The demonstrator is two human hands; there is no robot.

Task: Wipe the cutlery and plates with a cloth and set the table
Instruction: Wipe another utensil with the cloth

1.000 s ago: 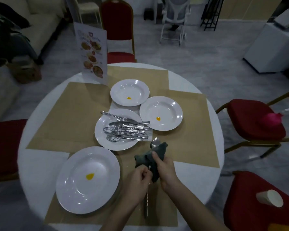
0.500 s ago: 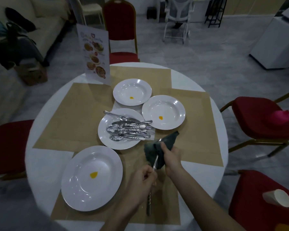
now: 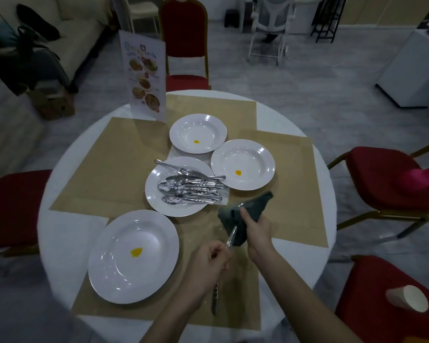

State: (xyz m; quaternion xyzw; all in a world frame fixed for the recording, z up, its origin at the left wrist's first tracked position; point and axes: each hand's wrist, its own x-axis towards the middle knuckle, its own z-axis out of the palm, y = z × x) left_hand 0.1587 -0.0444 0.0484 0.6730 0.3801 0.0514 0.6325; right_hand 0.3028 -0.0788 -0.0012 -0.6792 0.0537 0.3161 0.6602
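Observation:
My left hand grips the handle of a spoon whose bowl end is hidden inside a dark green cloth. My right hand is closed on that cloth, wrapped around the spoon. A white plate in the table's middle holds a pile of several pieces of cutlery. Three more white plates each carry a yellow spot: a large near one, a far one and a right one. Another piece of cutlery lies on the mat below my left hand.
The round white table is covered with tan paper mats. A standing menu card is at the far left edge. Red chairs surround the table; the near right one holds a paper cup.
My right hand with the cloth has slid up and to the right along the spoon, so the spoon's bowl is now covered. The head view shifted slightly.

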